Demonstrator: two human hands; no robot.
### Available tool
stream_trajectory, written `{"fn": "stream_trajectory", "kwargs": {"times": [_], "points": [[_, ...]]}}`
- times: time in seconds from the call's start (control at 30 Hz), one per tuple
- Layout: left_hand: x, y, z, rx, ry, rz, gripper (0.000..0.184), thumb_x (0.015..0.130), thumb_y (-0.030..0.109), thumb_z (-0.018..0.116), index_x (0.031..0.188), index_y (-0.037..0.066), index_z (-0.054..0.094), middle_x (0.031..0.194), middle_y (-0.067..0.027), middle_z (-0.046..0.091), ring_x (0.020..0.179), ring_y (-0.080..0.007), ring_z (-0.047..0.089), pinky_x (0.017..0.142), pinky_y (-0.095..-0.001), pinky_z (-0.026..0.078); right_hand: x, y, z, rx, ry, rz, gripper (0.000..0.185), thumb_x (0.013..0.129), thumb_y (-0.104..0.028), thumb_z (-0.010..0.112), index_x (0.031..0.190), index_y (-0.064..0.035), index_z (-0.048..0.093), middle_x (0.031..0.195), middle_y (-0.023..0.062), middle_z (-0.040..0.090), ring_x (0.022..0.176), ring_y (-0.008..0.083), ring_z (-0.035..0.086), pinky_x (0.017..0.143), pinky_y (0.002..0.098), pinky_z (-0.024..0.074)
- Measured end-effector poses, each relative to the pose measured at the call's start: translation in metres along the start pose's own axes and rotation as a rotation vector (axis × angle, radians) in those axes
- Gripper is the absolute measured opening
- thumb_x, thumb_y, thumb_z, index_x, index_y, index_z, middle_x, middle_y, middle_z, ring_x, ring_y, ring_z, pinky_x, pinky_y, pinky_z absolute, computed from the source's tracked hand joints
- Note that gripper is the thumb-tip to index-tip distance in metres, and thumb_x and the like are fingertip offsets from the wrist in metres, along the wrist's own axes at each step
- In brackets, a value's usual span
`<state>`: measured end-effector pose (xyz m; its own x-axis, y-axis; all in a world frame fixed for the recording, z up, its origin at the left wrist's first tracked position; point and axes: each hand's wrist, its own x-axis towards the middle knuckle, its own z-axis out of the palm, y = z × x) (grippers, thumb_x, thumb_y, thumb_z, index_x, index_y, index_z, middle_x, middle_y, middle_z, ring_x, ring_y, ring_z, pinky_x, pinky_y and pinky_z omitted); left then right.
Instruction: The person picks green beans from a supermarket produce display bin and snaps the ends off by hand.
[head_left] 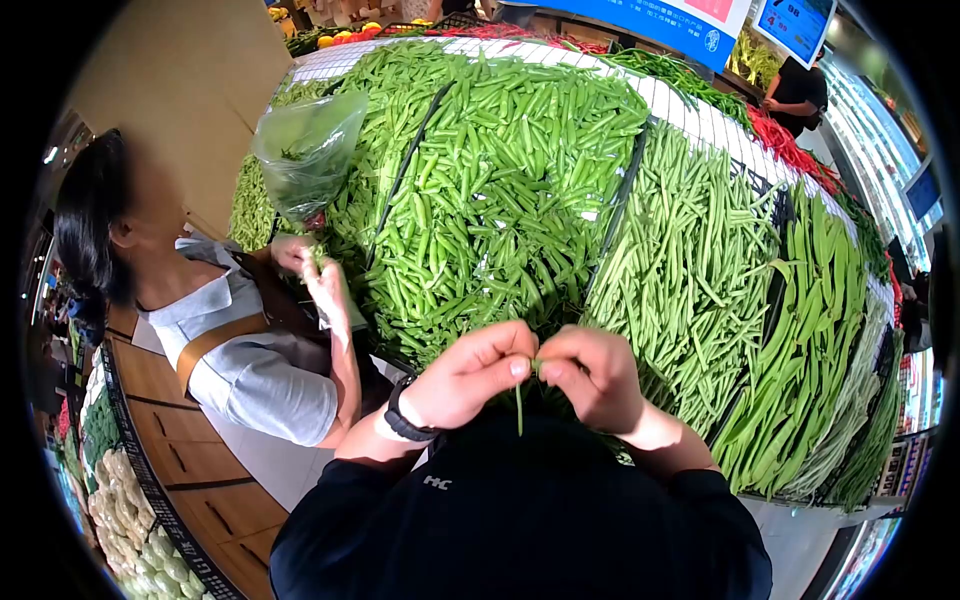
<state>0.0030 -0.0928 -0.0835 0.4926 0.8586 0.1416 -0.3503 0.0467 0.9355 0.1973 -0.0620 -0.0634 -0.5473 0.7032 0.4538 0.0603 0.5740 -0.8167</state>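
My left hand point(470, 375), with a dark band on the wrist, pinches a thin green bean point(519, 410) between thumb and forefinger; one end of it hangs down. Against it, my right hand point(598, 378) is closed in a pinch at the same bean, the fingertips of both hands almost touching. The fingers hide most of the bean. Both hands are just over the near edge of the display, between a heap of plump green pods point(510, 150) and a heap of slender green beans point(680, 280).
Wide flat beans point(810, 330) lie at the right, past a black divider. On the left, a person in a light shirt point(255, 385) works at the display beside a clear plastic bag point(310, 150). Red chilies point(790, 150) line the back. Wooden drawers point(190, 440) stand at lower left.
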Motion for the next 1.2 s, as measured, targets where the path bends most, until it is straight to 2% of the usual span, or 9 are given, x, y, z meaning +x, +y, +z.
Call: {"fn": "stream_trajectory", "kwargs": {"times": [0.1,0.23,0.43,0.5,0.63,0.7,0.8,0.93,1.2], "points": [[-0.019,0.027,0.007,0.195,-0.103,-0.095,0.016,0.099,0.016,0.050,0.089,0.003,0.049,0.080,0.0021,0.043,0.075,-0.0084,0.040,0.068,-0.0233,0.036,0.001,-0.012,-0.009,-0.301,-0.185,-0.299,0.004,0.081,-0.008,0.067,0.086,-0.0085,0.067,0.075,0.0083,0.064,0.067,0.0253,0.063,0.060,0.0337,0.0510],[-0.071,0.055,-0.009,0.044,0.170,0.287,0.022,0.094,0.024,0.057,0.084,0.005,0.051,0.072,-0.0049,0.049,0.070,-0.0173,0.048,0.064,-0.0283,0.038,0.004,-0.002,-0.096,-0.546,0.208,-0.132,0.009,0.087,-0.013,0.062,0.087,-0.0075,0.069,0.079,0.0069,0.068,0.071,0.0226,0.066,0.067,0.0329,0.0548],[-0.027,0.013,-0.006,-0.327,0.263,0.111,0.018,0.095,0.022,0.056,0.088,0.009,0.047,0.071,-0.0083,0.052,0.060,-0.0177,0.051,0.057,-0.0270,0.043,0.115,0.103,-0.131,-0.677,-0.170,0.331,0.024,0.090,-0.020,0.062,0.105,-0.0022,0.067,0.104,0.0121,0.068,0.102,0.0248,0.063,0.092,0.0369,0.0485],[-0.018,-0.010,-0.006,-0.408,0.254,0.048,0.014,0.096,0.019,0.055,0.089,0.011,0.047,0.071,-0.0063,0.051,0.059,-0.0155,0.049,0.055,-0.0262,0.041,0.174,0.140,-0.150,-0.391,0.048,0.518,0.040,0.088,-0.024,0.065,0.121,-0.0011,0.060,0.115,0.0143,0.065,0.106,0.0237,0.062,0.096,0.0346,0.0465],[-0.008,-0.035,-0.005,-0.503,0.320,0.018,0.005,0.098,0.013,0.051,0.097,0.011,0.046,0.067,-0.0007,0.044,0.053,-0.0083,0.036,0.048,-0.0221,0.029,0.255,0.214,-0.179,-0.488,0.433,0.361,0.069,0.084,-0.031,0.069,0.139,0.0001,0.040,0.126,0.0169,0.060,0.112,0.0274,0.060,0.097,0.0365,0.0459],[-0.017,-0.037,-0.013,-0.436,0.453,0.036,0.006,0.099,0.013,0.049,0.104,0.011,0.048,0.067,-0.0005,0.043,0.052,-0.0072,0.035,0.047,-0.0213,0.028,0.256,0.233,-0.178,-0.859,0.269,0.367,0.060,0.083,-0.031,0.070,0.131,-0.0010,0.050,0.122,0.0175,0.062,0.110,0.0308,0.061,0.093,0.0380,0.0478],[-0.031,-0.047,-0.027,-0.300,0.676,0.041,0.012,0.099,0.010,0.043,0.107,0.007,0.050,0.071,-0.0024,0.051,0.051,-0.0065,0.034,0.047,-0.0204,0.028,0.209,0.180,-0.109,-0.694,-0.275,0.481,0.018,0.085,-0.017,0.062,0.097,-0.0057,0.068,0.101,0.0107,0.070,0.094,0.0233,0.066,0.088,0.0354,0.0515],[-0.037,-0.060,-0.034,-0.244,0.705,0.002,0.012,0.099,0.010,0.041,0.098,0.005,0.052,0.075,-0.0026,0.055,0.051,-0.0056,0.034,0.047,-0.0198,0.028,0.151,0.172,-0.041,-0.778,-0.757,0.485,0.026,0.092,-0.014,0.054,0.114,-0.0063,0.065,0.119,0.0132,0.064,0.108,0.0235,0.061,0.100,0.0337,0.0465],[-0.029,-0.066,-0.036,-0.219,0.690,-0.022,0.008,0.098,0.011,0.047,0.098,0.006,0.054,0.075,0.0029,0.052,0.055,-0.0030,0.036,0.049,-0.0180,0.027,0.067,0.165,-0.014,-0.919,-0.355,0.273,0.031,0.076,-0.023,0.074,0.103,-0.0083,0.068,0.119,0.0098,0.054,0.112,0.0295,0.051,0.099,0.0401,0.0422]]}}
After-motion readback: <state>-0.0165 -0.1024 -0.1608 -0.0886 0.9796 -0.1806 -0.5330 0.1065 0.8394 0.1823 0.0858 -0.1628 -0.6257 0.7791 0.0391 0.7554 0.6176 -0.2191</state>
